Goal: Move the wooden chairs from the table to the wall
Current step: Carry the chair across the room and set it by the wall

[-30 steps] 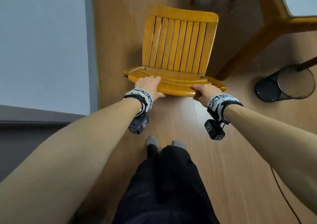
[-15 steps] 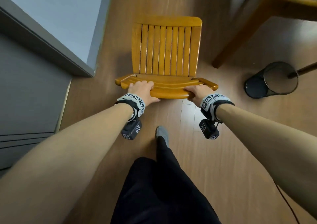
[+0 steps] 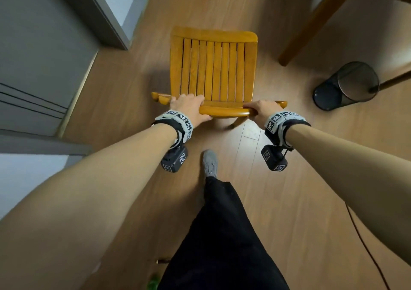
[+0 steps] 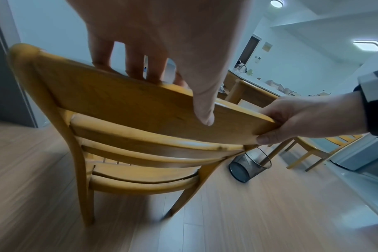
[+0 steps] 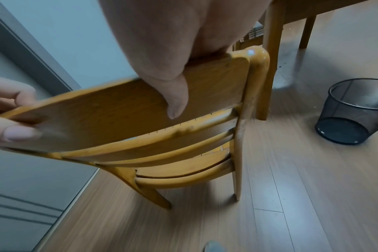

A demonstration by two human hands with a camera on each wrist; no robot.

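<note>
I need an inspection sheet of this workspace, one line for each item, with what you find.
Surface: wooden floor, bare where visible.
Job's things: one wooden chair; both hands grip its top rail.
Clutter: black mesh bin, upright, right of the chair.
Grippers: left hand and right hand curled round the rail.
Cables: thin dark cable on the floor, at the right.
Surroundings: table leg ahead right; grey door frame left.
</note>
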